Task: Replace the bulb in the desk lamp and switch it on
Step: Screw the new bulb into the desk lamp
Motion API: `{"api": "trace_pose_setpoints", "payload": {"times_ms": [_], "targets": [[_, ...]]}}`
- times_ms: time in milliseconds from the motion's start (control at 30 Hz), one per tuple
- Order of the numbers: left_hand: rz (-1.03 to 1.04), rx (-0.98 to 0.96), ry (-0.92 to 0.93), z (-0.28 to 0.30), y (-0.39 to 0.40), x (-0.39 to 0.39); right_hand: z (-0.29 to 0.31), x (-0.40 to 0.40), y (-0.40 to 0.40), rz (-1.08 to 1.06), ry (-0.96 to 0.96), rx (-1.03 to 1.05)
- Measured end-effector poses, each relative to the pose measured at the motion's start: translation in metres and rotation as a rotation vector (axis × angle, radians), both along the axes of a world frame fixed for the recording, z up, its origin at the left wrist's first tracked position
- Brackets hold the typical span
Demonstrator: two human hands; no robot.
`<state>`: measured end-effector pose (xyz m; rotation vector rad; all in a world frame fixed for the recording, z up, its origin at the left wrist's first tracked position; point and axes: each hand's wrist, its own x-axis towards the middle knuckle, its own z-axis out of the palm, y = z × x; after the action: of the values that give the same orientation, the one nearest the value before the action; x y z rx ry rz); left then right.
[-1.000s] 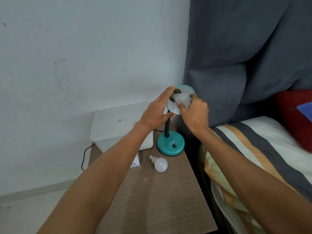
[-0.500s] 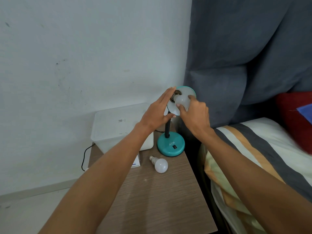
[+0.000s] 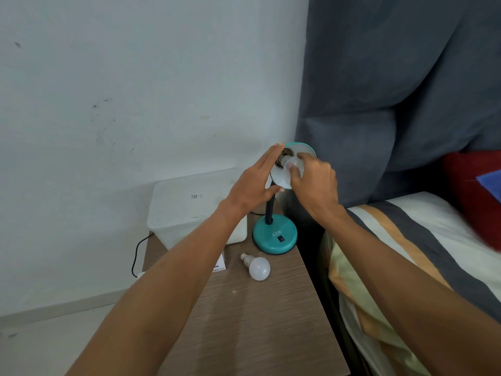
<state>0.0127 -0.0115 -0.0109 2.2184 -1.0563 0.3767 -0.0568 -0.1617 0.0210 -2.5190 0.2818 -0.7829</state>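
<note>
A wood-grain bedside table (image 3: 244, 321) is seen nearest, and 2 bare forearms are stretched across it toward the teal desk lamp (image 3: 274, 237). In front of the lamp's round base, 1 loose white bulb (image 3: 259, 268) is laid on its side on the table, its screw cap pointed away from the base. Left of that bulb, a small printed carton (image 3: 220, 264) is partly hidden under the left forearm. Behind the carton and left of the lamp base, a translucent plastic box (image 3: 189, 207) is set against the white wall (image 3: 135, 77). Above the base, the lamp shade (image 3: 282, 180) is steadied by the left hand (image 3: 257, 185), its fingers held straight against the shade's left edge. A 2nd white bulb (image 3: 291, 164) at the socket is pinched by the curled fingers of the right hand (image 3: 314, 183). Right of the lamp, a striped bed (image 3: 406, 253) and a grey padded headboard (image 3: 393, 90) are seen.
</note>
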Motion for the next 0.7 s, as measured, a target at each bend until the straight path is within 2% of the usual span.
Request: {"api": "trace_pose_setpoints", "payload": {"times_ms": [133,267,367,500,567,700], "targets": [[0.004,-0.023,0.0,0.0,0.0,-0.002,0.006,0.006,0.0,-0.007,0.057,-0.032],[0.01,-0.026,0.006,0.002,0.002,-0.003,-0.002,0.001,-0.001,0.061,0.046,0.01],[0.006,-0.018,0.008,0.001,0.001,-0.002,-0.005,-0.002,-0.006,0.136,0.106,0.014],[0.006,-0.008,0.008,0.001,-0.001,-0.002,-0.005,-0.003,-0.011,0.177,0.158,-0.083],[0.011,-0.005,0.008,0.001,-0.001,-0.002,-0.004,-0.004,-0.01,0.189,0.112,-0.1],[0.015,-0.011,0.009,0.0,-0.001,-0.002,0.0,-0.002,-0.006,0.184,-0.048,0.02]]}}
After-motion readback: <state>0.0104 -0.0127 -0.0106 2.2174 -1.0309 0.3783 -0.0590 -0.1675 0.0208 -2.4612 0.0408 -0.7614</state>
